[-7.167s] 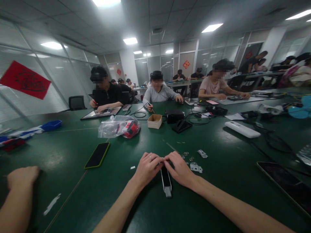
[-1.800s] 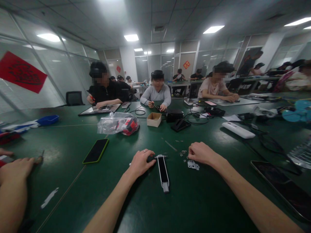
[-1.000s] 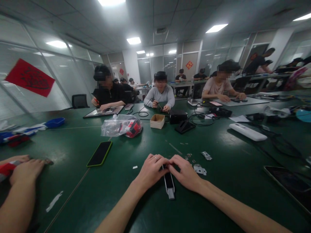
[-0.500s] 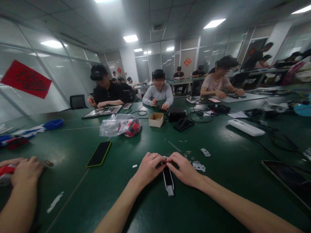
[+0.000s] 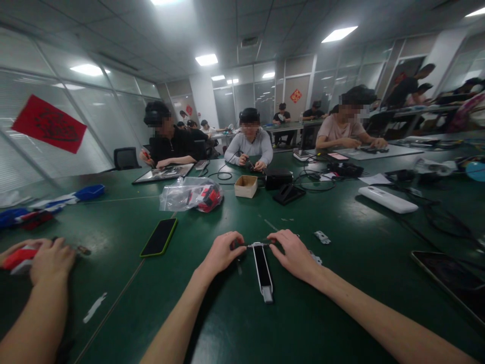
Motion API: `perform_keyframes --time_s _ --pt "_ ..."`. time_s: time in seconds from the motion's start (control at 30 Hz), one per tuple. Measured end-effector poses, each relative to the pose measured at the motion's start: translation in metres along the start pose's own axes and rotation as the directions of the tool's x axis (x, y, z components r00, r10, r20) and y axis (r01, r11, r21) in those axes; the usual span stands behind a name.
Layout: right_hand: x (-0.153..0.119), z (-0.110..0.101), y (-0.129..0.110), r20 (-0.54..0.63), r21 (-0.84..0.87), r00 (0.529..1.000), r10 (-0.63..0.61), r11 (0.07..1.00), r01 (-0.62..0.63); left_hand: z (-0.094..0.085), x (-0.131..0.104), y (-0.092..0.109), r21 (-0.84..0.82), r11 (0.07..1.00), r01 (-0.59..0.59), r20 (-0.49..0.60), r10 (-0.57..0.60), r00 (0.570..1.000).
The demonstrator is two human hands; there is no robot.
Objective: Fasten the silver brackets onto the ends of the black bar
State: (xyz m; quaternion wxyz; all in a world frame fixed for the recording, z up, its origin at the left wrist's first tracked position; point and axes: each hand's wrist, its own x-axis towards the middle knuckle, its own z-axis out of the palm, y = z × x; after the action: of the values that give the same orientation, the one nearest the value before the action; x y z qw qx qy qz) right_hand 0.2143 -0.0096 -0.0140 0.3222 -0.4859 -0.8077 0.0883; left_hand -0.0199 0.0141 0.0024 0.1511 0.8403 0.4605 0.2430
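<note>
The slim white-framed piece with a dark face (image 5: 262, 268) lies flat on the green table (image 5: 227, 323), between the two hands, its grey end (image 5: 267, 294) nearer the wearer than either hand; a thin rod (image 5: 267, 245) crosses its far end and reaches out toward the fingertips on both sides.

The left hand (image 5: 223, 253) curves in at the rod's one end, thumb and fingers bent close together; the right hand (image 5: 291, 251) mirrors it at the other; whether either truly pinches the rod cannot be told, the contact being too small and blurred.

Sound handling, as judged here, calls for light, matched fingertip pressure from the two hands, the rod held level and square to the frame; uneven pushing would probably skew the narrow piece; wrists resting low should steady so fine a grip.

Just beyond the right hand lies one metal bracket (image 5: 322, 236); a second bracket (image 5: 316, 259) is partly hidden behind that hand, so a sweep of the wrist could knock it.

Farther out, a green-edged phone (image 5: 159, 237) lies to the left of the left hand; past it, a co-worker's hand (image 5: 53, 260) rests at a red object (image 5: 22, 259).
</note>
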Motion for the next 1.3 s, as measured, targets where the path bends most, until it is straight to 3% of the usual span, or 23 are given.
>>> perform_keyframes --time_s 0.23,0.63,1.3 --pt "0.001 0.004 0.003 0.038 -0.044 0.999 -0.002 0.999 0.004 0.001 0.000 0.001 -0.020 0.998 0.051 0.078 -0.049 0.996" --pt "0.001 0.002 -0.002 0.102 -0.036 0.995 0.012 0.999 -0.008 0.009 0.000 0.001 -0.004 1.000 0.026 0.044 -0.026 0.999" --pt "0.002 0.001 -0.003 0.084 -0.024 0.996 -0.019 0.999 0.021 0.014 0.001 0.002 0.000 1.000 0.002 0.011 -0.002 1.000"
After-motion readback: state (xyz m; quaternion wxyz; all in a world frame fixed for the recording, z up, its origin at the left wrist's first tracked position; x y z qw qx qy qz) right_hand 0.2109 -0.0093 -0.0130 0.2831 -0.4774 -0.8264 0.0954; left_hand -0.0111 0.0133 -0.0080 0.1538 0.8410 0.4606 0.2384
